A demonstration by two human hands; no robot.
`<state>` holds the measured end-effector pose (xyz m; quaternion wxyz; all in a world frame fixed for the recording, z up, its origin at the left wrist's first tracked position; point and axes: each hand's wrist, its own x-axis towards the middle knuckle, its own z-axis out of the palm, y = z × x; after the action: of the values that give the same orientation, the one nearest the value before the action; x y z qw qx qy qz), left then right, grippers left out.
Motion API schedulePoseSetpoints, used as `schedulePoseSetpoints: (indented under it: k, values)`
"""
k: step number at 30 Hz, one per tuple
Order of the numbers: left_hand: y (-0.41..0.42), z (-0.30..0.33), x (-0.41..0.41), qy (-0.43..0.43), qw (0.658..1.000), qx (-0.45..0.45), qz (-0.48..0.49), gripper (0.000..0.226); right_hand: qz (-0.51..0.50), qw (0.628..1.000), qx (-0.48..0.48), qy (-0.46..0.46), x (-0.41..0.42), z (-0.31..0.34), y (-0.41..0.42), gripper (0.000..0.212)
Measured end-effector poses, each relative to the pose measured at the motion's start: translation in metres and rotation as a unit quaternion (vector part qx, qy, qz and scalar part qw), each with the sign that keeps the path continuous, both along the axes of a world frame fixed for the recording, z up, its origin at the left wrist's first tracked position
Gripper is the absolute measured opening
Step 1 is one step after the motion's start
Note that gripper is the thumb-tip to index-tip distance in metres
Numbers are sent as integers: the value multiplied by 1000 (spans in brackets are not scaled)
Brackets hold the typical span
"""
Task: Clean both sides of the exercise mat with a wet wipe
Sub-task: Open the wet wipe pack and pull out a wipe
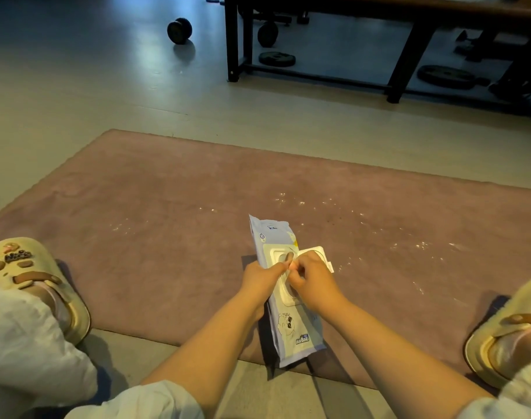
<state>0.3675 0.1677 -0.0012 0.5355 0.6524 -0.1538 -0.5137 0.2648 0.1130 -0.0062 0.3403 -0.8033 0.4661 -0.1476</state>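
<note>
Both hands at wipe pack (288, 300), lid flipped open. Left hand (262, 279) steadies pack w/ fingers curled on its edge; right hand (312, 281) pinches at opening, prob. to draw a wipe. Pack lies on mat (167, 222), near edge; white specks on mat.

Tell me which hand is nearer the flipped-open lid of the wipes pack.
Right. The right hand sits at the pack's opening, against the open lid that folds out to the right. The left hand grips the wipes pack at its left edge, farther from the lid.
</note>
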Motion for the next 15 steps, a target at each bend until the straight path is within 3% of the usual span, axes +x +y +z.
schedulePoseSetpoints:
  k: [5,10,15]
  values:
    - [0,0,3,-10,1000,3,13,11,-5,998,33,-46,1,1,1,17]
    - [3,2,6,-29,999,-18,0,6,-7,1000,17,-16,4,6,2,31]
    - [4,-13,19,-206,977,0,-45,20,-1,1000,27,-3,2,5,4,32]
